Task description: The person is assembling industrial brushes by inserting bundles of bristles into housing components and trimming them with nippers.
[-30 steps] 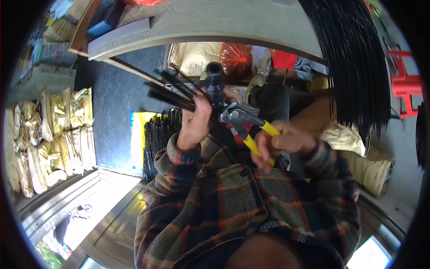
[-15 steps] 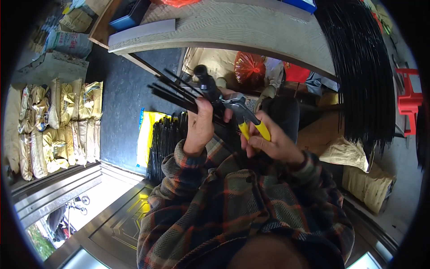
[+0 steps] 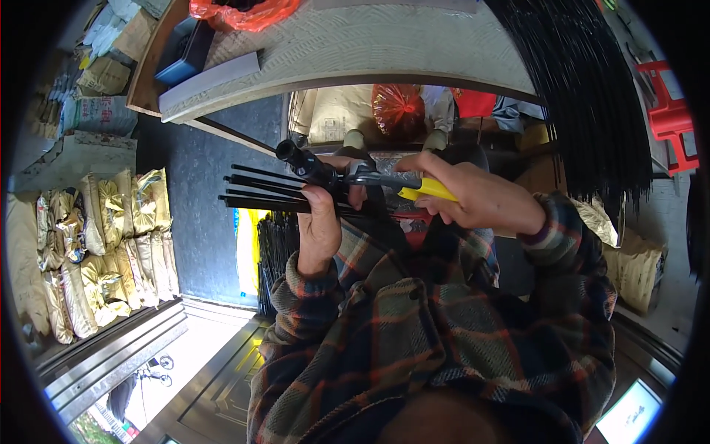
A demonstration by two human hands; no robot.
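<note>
Using the grey table (image 3: 399, 63) as your reference. The work is on your side of its near edge, just off the middle toward the left, held up in the air.

Your left hand (image 3: 322, 226) is closed around a black tubular fitting (image 3: 316, 169), thumb on the side facing you. The fitting's open round end tilts toward the table's left part. Same hand also has several thin black rods (image 3: 259, 204) sticking out, fanned slightly, pointing past the table's left end.

Your right hand (image 3: 492, 196) is wrapped on the yellow-handled pliers (image 3: 435, 190), in front of the table's middle. Pliers' head is at the fitting, right beside your left fingers. Can't tell if the jaws are biting or just resting there; the handle spread is mostly hidden by your fingers. Hands close, but each on its own item.

Around the table: big black rod bundle (image 3: 584, 103) draped over its right end, red stool (image 3: 669, 122) beyond that. Orange-red plastic bag (image 3: 255, 15) on top, left part; blue box (image 3: 180, 63) at the left end. Tied red bag (image 3: 399, 111) under it. On your side of its left part: second rod bundle (image 3: 279, 251) beside a yellow sheet (image 3: 249, 251).
</note>
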